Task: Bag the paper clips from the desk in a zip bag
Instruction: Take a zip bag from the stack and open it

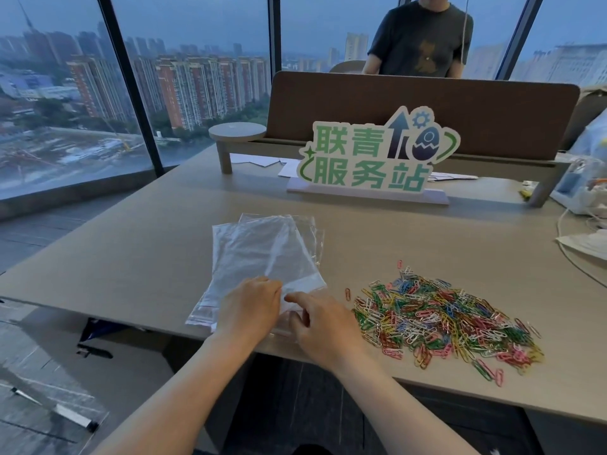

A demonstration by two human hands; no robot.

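Both hands sit close together at the near edge of the desk, on the bottom end of a loose stack of clear zip bags: the left hand has its fingers curled and seems to pinch the top bag's edge, while the right hand presses down beside it with thumb extended (whether it actually grips the plastic is hard to tell). The paper clips, a multicoloured heap, lie just right of the right hand, untouched.

Dim bluish dusk light from windows, soft shadows, wide-angle edge bending
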